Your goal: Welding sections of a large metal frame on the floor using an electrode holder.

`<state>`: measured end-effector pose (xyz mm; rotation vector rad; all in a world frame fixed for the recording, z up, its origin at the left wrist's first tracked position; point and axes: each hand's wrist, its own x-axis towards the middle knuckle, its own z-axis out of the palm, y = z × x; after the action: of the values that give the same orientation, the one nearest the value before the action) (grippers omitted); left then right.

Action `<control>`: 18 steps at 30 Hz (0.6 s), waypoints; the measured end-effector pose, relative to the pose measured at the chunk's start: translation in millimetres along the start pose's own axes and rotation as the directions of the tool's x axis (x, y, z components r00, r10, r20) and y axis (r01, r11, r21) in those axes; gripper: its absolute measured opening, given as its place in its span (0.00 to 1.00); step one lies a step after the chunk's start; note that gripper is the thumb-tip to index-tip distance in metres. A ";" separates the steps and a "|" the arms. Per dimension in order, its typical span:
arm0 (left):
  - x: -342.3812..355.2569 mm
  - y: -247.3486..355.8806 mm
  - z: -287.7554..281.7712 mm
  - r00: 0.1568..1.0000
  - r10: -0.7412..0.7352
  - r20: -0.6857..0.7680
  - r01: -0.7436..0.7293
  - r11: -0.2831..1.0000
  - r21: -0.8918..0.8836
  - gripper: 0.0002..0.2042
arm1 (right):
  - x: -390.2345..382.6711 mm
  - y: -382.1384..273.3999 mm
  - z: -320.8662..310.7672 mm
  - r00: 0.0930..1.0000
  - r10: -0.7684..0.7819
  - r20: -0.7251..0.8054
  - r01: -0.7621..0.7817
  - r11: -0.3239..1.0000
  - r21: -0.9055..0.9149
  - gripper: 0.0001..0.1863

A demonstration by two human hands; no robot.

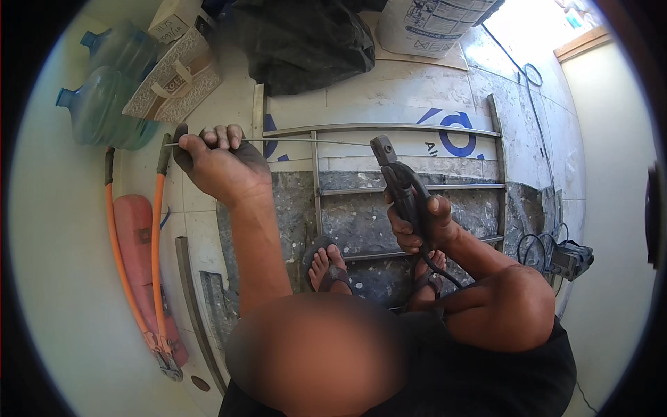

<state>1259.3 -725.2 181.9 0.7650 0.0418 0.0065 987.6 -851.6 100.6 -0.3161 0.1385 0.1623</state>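
Observation:
My left hand [226, 163] is closed around one end of a thin welding rod [333, 141], whose tip sticks out past the thumb. The rod stretches level to the right, its other end at the jaw of a black electrode holder [399, 177]. My right hand [434, 222] grips the holder's handle, and a thick black cable [445, 273] hangs from it. Whether the jaw is clamped on the rod is too small to tell. Below both hands a frame of square metal tubing [500, 160] lies on the floor, with my sandaled feet at its near side.
On the left are a bolt cutter with orange handles [159, 257], a red case [130, 215], a loose metal tube [196, 313], water jugs [104, 111] and a patterned box [198, 62]. A black bag [306, 52] and white sack [431, 28] stand far off; a grey device with cables [571, 259] sits right.

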 end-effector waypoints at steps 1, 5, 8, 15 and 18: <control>-2.7 -0.7 2.0 1.000 0.000 0.001 0.000 1.000 0.000 0.10 | -1.0 0.5 0.9 0.999 -0.005 -0.034 0.004 1.000 -0.021 0.38; -9.0 -1.7 4.9 0.999 0.016 0.029 -0.016 1.000 0.020 0.10 | 1.2 0.6 4.7 0.998 -0.016 -0.065 0.012 0.998 -0.061 0.37; -10.2 -2.1 6.7 0.999 0.018 0.038 -0.019 1.000 0.015 0.10 | 0.3 1.1 2.9 0.998 -0.025 -0.065 0.022 0.999 -0.050 0.37; -13.2 -6.1 6.1 1.000 0.007 0.002 -0.007 1.000 0.000 0.07 | -1.8 0.5 3.4 0.995 -0.037 -0.088 0.034 0.999 -0.036 0.38; -7.2 -7.9 2.7 1.000 0.008 0.002 -0.008 1.000 -0.020 0.07 | -1.7 -0.4 3.3 0.997 -0.027 -0.066 0.023 0.999 -0.047 0.38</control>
<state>1252.1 -732.9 178.6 0.7454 0.0368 0.0140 986.3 -851.2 104.2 -0.3696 0.1965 0.1304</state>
